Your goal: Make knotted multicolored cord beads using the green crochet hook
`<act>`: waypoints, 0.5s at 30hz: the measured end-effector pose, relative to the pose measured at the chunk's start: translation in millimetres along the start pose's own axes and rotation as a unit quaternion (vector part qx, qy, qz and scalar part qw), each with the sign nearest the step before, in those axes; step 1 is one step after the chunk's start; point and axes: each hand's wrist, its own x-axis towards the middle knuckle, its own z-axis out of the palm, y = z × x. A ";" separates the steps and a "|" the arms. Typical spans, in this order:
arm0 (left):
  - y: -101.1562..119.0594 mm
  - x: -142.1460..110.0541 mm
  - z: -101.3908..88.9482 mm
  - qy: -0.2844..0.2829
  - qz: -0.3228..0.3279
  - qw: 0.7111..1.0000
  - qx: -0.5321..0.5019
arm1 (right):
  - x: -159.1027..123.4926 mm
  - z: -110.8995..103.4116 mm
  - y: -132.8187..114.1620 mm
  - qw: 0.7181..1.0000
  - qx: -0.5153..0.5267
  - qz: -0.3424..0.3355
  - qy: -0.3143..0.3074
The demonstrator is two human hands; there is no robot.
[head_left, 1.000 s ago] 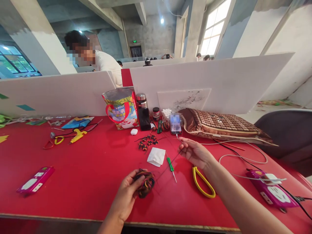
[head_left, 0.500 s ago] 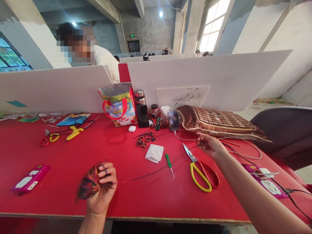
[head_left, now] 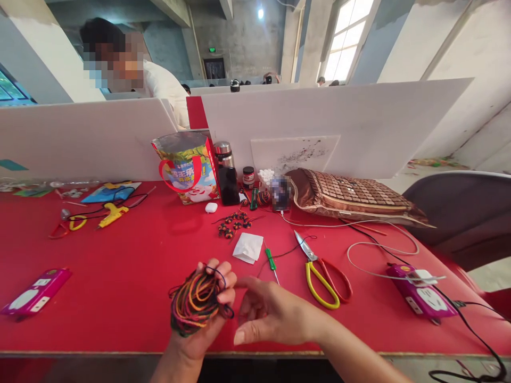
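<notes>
My left hand (head_left: 213,319) is closed around a bundle of cord (head_left: 194,300) in black, orange, yellow and dark red, its loops gathered over the palm. A dark strand circles the fingers. Just to its right hovers my right hand (head_left: 275,314), fingers loosely curled and thumb apart, with nothing visible in its grip. From behind it a thin dark cord runs over a green-handled tool (head_left: 270,259) with a thin metal shaft, ending in a small curl near the scissors (head_left: 325,276). Those have one yellow and one red handle. A folded white paper (head_left: 248,248) lies beyond my hands.
Knotted orange-and-black cord pieces (head_left: 229,226) lie beyond the paper. Farther back stand a colourful bag (head_left: 186,170), a phone (head_left: 280,194) and a brown cushion (head_left: 351,197). Purple power strips (head_left: 425,295) sit at both sides, cables trailing on the right. A yellow glue gun (head_left: 113,214) lies left.
My right hand has come back from the far right to beside my left hand, releasing the outstretched cord, which now lies on the table. My left hand has moved right with the bundle.
</notes>
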 end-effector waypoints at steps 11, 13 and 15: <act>-14.5 -16.7 -53.0 -0.040 -0.084 0.993 0.078 | -30.8 -66.7 -41.6 0.948 -0.095 -0.083 0.293; -19.2 -18.5 -54.4 -0.047 -0.108 0.986 0.114 | -31.9 -76.4 -44.0 0.931 -0.103 -0.092 0.337; -15.1 -15.6 -53.5 -0.034 -0.131 0.977 0.163 | -31.8 -87.4 -43.7 0.916 -0.117 -0.101 0.371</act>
